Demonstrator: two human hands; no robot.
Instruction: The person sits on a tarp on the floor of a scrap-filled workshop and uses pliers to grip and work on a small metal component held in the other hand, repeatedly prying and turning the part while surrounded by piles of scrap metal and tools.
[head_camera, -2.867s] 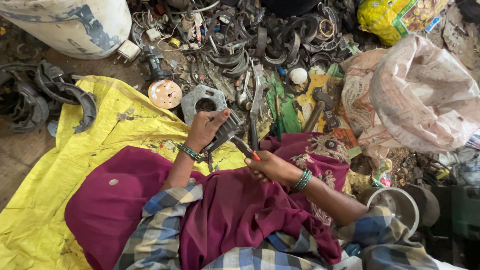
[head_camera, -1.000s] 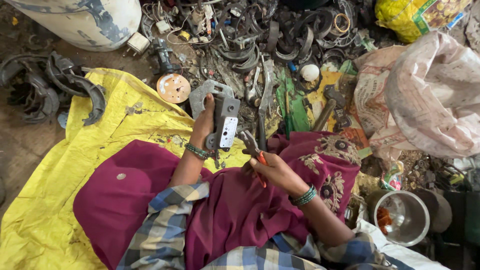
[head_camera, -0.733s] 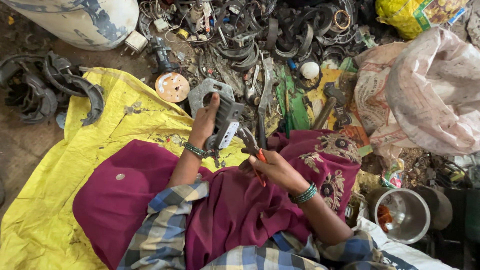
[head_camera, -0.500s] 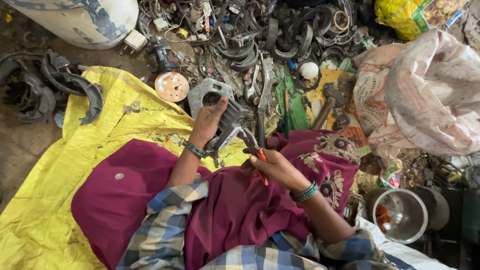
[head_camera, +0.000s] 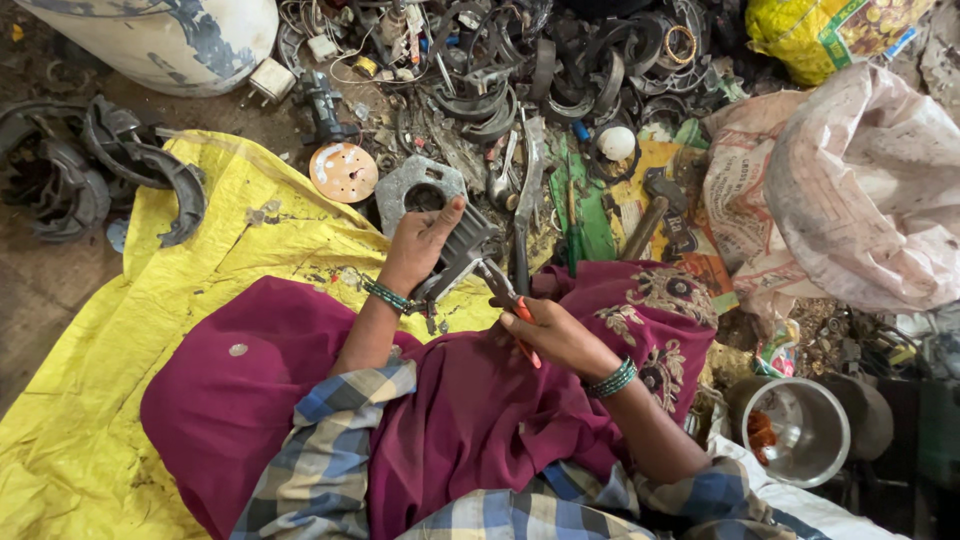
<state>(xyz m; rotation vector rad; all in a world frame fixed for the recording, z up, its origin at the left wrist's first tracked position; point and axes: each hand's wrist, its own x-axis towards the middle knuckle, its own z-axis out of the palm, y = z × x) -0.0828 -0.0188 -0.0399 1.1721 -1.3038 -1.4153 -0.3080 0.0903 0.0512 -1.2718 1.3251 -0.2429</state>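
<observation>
My left hand (head_camera: 417, 243) grips a grey ribbed metal part (head_camera: 459, 252), held just above my lap with the thumb pointing up. My right hand (head_camera: 556, 335) holds pliers with red handles (head_camera: 507, 304); their jaws touch the lower right side of the metal part. Both wrists wear green bangles. I sit on the ground with maroon cloth (head_camera: 470, 410) over my knees and checked sleeves on my arms.
A yellow sheet (head_camera: 150, 330) lies under me. A pile of scrap metal, rings and wires (head_camera: 520, 80) fills the ground ahead, with a flat grey plate (head_camera: 400, 190) and an orange disc (head_camera: 343, 171). Sacks (head_camera: 860, 180) stand at right, a steel bowl (head_camera: 797, 430) at lower right, a white drum (head_camera: 160, 35) at top left.
My left hand has tilted the metal part from upright to a lower, slanted position. The pliers' jaws have moved up against it. The view shifted slightly.
</observation>
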